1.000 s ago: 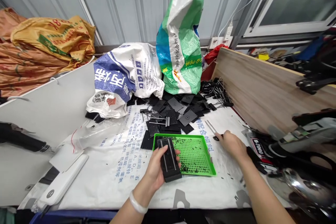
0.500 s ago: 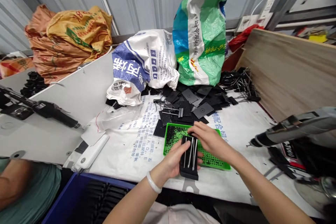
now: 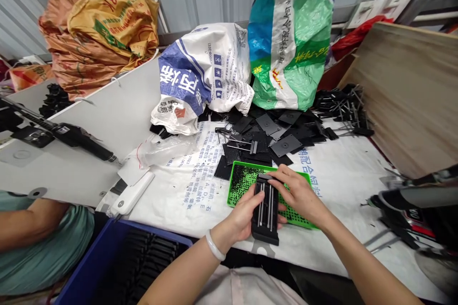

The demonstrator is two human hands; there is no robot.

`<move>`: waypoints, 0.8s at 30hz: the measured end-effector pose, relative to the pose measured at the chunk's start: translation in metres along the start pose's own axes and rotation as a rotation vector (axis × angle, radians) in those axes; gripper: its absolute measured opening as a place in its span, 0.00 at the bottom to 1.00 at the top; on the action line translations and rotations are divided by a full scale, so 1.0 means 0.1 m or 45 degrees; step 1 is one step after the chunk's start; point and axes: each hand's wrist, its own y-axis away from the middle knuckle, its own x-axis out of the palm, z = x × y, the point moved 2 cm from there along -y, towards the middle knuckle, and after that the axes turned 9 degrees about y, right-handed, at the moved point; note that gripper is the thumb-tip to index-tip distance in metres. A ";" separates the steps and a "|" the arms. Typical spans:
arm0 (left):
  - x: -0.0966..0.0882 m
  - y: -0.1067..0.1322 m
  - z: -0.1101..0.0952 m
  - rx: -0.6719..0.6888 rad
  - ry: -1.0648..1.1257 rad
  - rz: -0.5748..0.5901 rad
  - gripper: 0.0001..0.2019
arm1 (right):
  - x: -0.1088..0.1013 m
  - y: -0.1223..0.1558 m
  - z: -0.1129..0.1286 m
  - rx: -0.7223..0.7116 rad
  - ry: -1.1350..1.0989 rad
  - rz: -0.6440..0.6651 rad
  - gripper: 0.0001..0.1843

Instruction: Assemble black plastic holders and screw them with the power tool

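My left hand [image 3: 246, 212] is wrapped round a black plastic frame with metal rods [image 3: 265, 214], its thumb lying over the front and fingertips showing on the right side. Several thin rods run lengthwise along the frame. At its far end, my right hand [image 3: 295, 190] has its fingers closed on the black end block [image 3: 265, 177]. Beneath and behind both hands lies a green perforated tray [image 3: 234, 198], holding many tiny black pieces [image 3: 243, 177] in its far left corner. The hands hide part of the tray.
Black plates [image 3: 286, 145] and rods are heaped behind the tray, below two woven sacks [image 3: 286, 57]. Powered screwdrivers stand at left [image 3: 86, 143] and right [image 3: 408, 200]. A blue crate [image 3: 103, 243] of black parts sits lower left, near a person's arm [image 3: 32, 219].
The black end block now sits against the far end of the frame, under my right fingers. The rods lie straighter in the frame. The whole view has shifted slightly.
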 end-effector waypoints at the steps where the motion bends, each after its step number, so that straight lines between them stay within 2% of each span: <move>1: 0.00 0.00 0.00 0.009 -0.014 0.007 0.28 | 0.01 0.01 0.00 -0.002 -0.002 0.004 0.14; 7: 0.02 -0.03 0.01 0.072 -0.146 -0.061 0.25 | 0.04 0.08 -0.07 -0.063 -0.105 -0.045 0.13; 13: 0.02 -0.04 0.04 0.103 -0.156 -0.006 0.25 | 0.09 0.15 -0.13 -0.061 -0.170 -0.114 0.13; 24: 0.08 -0.02 0.08 0.138 -0.257 -0.069 0.25 | 0.12 0.18 -0.12 0.006 -0.092 -0.061 0.14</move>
